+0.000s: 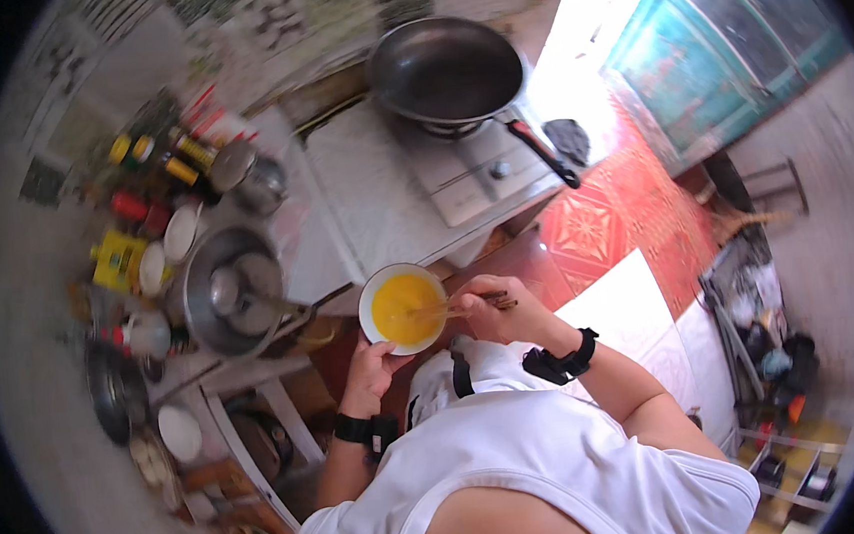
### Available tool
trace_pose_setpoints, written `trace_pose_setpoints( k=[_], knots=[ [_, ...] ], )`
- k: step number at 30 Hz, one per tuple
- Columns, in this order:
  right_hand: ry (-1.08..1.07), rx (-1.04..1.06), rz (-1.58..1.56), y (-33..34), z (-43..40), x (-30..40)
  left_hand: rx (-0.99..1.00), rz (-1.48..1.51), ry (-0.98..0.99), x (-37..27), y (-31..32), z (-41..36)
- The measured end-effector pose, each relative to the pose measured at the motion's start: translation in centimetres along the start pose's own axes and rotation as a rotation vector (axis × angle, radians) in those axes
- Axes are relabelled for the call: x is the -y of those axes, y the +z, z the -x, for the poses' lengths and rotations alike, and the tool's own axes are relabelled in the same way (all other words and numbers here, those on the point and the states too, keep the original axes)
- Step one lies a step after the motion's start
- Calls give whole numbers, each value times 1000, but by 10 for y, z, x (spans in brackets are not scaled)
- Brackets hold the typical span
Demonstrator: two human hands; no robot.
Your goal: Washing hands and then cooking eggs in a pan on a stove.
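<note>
My left hand (373, 373) grips the near rim of a white bowl (365, 311), thumb over the edge. Inside the bowl lies a yellow liquid that looks like beaten egg (401, 299). Wooden chopsticks (501, 300) are held in my right hand (502, 314), to the right of the bowl. Their tips reach into the yellow liquid and look blurred. The bowl is held in front of my body, just off the counter's front edge. Both wrists wear black straps.
A dark wok (445, 70) sits on a gas stove (458, 182), its handle (542, 154) jutting toward the front right. Left of me stand a large metal pot (196, 300) holding a ladle (225, 289), several condiment bottles (180, 170) and a yellow package (119, 261). A teal door (683, 74) is at the upper right.
</note>
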State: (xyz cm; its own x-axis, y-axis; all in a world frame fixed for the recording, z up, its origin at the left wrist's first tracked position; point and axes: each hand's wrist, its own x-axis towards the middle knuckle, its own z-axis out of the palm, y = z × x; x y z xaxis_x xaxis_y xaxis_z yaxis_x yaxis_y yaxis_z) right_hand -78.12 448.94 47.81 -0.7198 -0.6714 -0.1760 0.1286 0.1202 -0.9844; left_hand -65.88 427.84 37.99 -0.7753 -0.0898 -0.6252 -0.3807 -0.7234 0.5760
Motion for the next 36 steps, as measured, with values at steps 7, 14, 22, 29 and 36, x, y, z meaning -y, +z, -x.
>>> trace_pose_setpoints(
  k=[7,14,22,29,36],
  knots=[
    [76,-242,-54,-25,29,-17,85,-184,-68,1,41,-39],
    [87,-377,-194,-110,53,-56,170,-274,-122,35,104,-71],
    [90,-322,-210,-247,66,-75,277,-196,-155,102,220,-123],
    [87,-399,-170,-361,55,-79,225,-101,-88,140,329,-178],
    [20,-481,-152,-437,-18,-80,141,-41,27,133,394,-271]
  ],
)
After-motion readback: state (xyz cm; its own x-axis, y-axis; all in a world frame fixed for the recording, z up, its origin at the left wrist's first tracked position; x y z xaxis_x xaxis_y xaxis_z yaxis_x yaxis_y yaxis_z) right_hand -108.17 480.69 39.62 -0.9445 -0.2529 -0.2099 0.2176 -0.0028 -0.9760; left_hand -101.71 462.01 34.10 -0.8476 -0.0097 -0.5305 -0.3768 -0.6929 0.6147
